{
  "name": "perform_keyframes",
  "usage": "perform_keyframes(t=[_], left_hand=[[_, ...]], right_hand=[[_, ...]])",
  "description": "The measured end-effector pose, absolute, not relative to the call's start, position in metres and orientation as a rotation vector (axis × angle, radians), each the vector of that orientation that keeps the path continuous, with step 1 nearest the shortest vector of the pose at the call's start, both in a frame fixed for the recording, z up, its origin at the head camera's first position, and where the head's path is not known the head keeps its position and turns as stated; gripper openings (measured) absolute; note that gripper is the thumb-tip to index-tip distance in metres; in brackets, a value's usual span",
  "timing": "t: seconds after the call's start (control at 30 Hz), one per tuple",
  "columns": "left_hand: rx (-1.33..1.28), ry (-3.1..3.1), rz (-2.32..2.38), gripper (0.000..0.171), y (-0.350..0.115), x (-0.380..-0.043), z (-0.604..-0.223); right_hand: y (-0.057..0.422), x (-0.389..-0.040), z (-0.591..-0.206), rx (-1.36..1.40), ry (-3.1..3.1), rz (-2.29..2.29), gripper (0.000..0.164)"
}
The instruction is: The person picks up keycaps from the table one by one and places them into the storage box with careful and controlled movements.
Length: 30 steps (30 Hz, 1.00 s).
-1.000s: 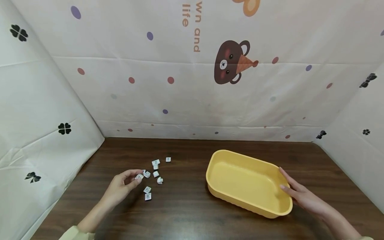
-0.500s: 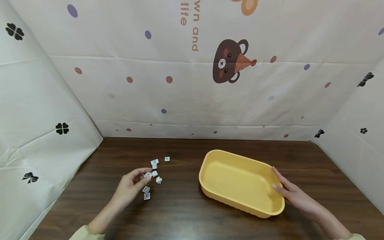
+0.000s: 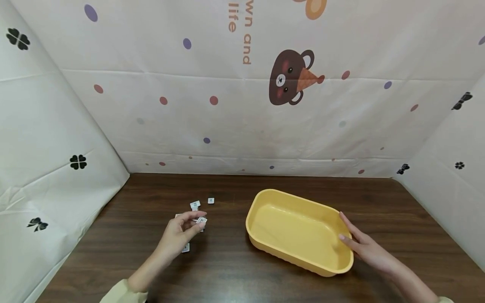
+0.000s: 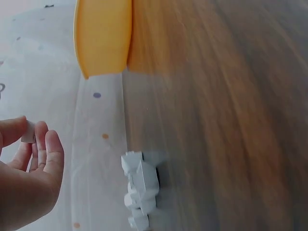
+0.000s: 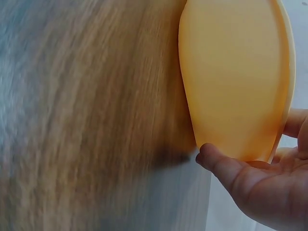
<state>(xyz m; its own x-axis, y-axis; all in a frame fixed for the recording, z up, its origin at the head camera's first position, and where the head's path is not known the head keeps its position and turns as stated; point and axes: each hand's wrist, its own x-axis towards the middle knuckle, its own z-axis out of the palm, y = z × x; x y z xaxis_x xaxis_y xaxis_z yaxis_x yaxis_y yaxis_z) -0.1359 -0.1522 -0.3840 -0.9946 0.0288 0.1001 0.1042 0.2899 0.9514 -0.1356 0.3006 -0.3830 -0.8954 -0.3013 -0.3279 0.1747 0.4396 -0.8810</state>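
My left hand (image 3: pixel 176 237) pinches a small white keycap (image 3: pixel 201 220) between thumb and fingertips, raised off the table. The left wrist view also shows that pinched keycap (image 4: pixel 29 132). Below and around this hand lie several loose white keycaps (image 4: pixel 143 185), some of them hidden by it in the head view. One lone keycap (image 3: pixel 211 200) lies farther back. To the right is a yellow rectangular bin (image 3: pixel 295 235). Gripping its right end is my right hand (image 3: pixel 365 249), thumb at the rim and other fingers along the outer wall (image 5: pixel 236 86).
Everything lies on a dark wood-grain table (image 3: pixel 235 269). White printed sheeting (image 3: pixel 242 126) rises behind the table and along both sides. Bare tabletop separates the keycaps from the bin.
My left hand has moved right across the keycaps, with the pinched one nearer the bin. The bin and my right hand have shifted left.
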Motion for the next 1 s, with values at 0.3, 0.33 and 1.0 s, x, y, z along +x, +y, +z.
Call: perform_keyframes(t=[0.3, 0.33, 1.0], left_hand=[[-0.129, -2.446, -1.896, 0.024, -0.133, -0.141, -0.382], [-0.135, -2.445, -1.896, 0.024, -0.131, -0.141, -0.382], [-0.328, -2.411, -1.967, 0.028, -0.098, -0.152, -0.380]], right_hand=[[0.295, -0.134, -0.384, -0.127, 2.269, -1.471, 0.071], [0.294, -0.134, -0.384, -0.128, 2.270, -1.474, 0.071], [0.290, -0.132, -0.380, -0.199, 2.437, -1.351, 0.069]])
